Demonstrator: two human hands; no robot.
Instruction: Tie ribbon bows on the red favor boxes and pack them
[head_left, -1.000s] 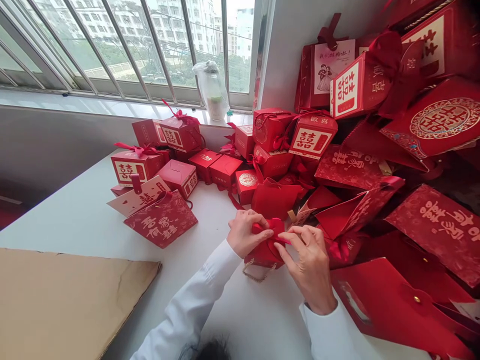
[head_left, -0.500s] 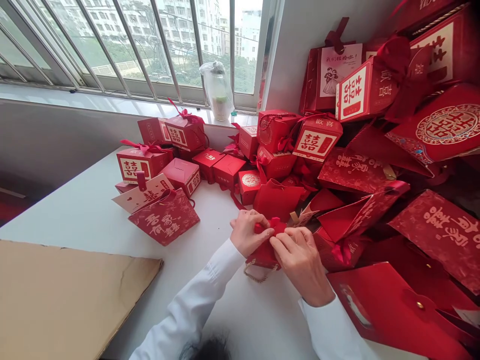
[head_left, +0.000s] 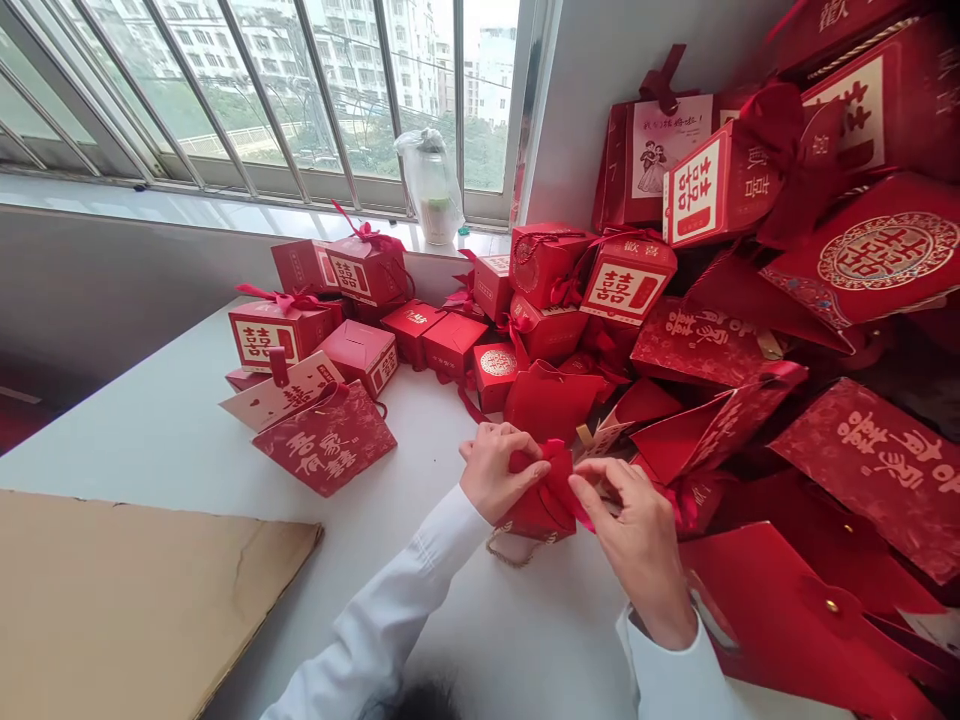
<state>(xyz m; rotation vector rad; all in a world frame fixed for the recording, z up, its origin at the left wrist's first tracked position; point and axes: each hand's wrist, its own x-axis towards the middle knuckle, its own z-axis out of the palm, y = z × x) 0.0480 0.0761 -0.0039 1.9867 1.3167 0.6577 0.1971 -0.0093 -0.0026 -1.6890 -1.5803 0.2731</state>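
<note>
A small red gift box [head_left: 536,525] with a twisted rope handle [head_left: 514,552] at its near side stands on the white table, between my two hands. My left hand [head_left: 496,472] is closed in a pinch at the box's top, on the red ribbon [head_left: 556,480]; its exact grip is partly hidden. To the right, my right hand [head_left: 637,530] pinches the ribbon's other side between thumb and fingertips, a little away from the box. Red fabric runs from the box's top toward these fingers. An upright red bag [head_left: 555,400] stands just behind the box.
Many red gift boxes and bags [head_left: 705,340] are heaped at the right and back. Another bag [head_left: 326,440] and boxes [head_left: 274,335] stand at the left. A cardboard sheet [head_left: 142,600] covers the near left. A wrapped jar [head_left: 433,190] sits on the windowsill.
My right hand has moved right, away from the box's top, drawing ribbon with it. More of the box and ribbon shows between my hands. My left hand stays almost in place.
</note>
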